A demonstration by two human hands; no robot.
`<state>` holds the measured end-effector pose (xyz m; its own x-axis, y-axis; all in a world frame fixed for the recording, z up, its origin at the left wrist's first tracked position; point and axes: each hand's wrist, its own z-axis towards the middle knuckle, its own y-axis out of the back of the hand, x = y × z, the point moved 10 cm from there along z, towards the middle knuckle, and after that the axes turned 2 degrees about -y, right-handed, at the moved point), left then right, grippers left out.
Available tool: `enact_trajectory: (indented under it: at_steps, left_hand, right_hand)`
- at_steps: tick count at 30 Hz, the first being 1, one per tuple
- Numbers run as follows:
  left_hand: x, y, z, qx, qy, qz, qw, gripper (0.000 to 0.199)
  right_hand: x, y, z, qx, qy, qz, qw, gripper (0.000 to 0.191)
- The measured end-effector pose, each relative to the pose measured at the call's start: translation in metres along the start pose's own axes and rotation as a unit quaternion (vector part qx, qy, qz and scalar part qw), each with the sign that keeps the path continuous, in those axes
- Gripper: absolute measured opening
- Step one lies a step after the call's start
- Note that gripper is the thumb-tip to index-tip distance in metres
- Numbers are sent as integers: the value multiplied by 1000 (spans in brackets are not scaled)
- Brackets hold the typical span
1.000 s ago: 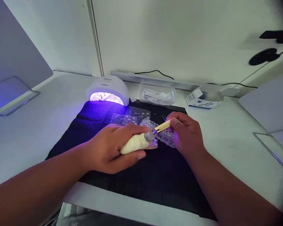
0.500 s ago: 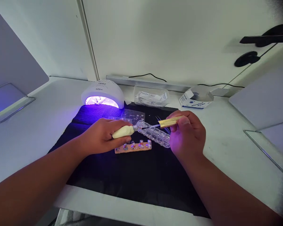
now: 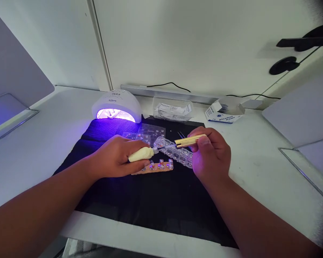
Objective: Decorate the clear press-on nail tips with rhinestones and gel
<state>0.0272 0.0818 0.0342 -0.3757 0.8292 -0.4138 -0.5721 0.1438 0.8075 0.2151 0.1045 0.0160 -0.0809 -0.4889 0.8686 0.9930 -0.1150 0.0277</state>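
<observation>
My left hand (image 3: 117,154) is closed round a cream-coloured nail polish bottle (image 3: 140,154), tilted so its neck points right. Between the thumb and fingers of my right hand (image 3: 212,150) is the gold ridged cap (image 3: 190,141) of a polish brush. Its thin brush (image 3: 165,147) reaches left to the bottle's mouth; the tip appears to be at or just inside the neck. Below the bottle lies a tan strip (image 3: 153,171) bearing several decorated false nails (image 3: 161,165), partly covered by my left hand. A clear compartment case (image 3: 177,154) of small gems lies behind the brush.
A white nail lamp (image 3: 117,102) glows purple at the back left. Clear sticker sheets (image 3: 153,130) and tweezers (image 3: 181,134) lie on the black mat (image 3: 161,204). Behind are a clear tub (image 3: 172,116) of packets and an alcohol pad box (image 3: 224,114). Wire-legged panels flank the table.
My right hand has moved slightly left, bringing the brush closer to the bottle's neck. My left hand now covers more of the strip's left end.
</observation>
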Motion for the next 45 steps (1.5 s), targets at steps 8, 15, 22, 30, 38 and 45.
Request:
enact_trajectory:
  at_steps: [8,15,22,30,38,45]
  left_hand:
    - [1,-3,0,17,11,14,1000,19]
    - [3,-8,1,43,38,26,998,22]
    - [4,-10,1,56,39,34,997,23]
    - [6,-10,0,65,50,19,996,22]
    - [7,-12,0,69,45,16,996,22]
    - [22,-4,-2,29,64,-4,998,25]
  right_hand:
    - [1,-15,-5,47,-1,-23,999,26]
    - [14,-40,-8,149,54,-116,981,27]
    - [15,-40,-9,157,66,-118,978,20]
    - [6,-32,-6,139,29,-96,985,21]
    - [-17,-18,1,77,-66,39,994,22]
    - [-27,0,11,16,-78,38,996,20]
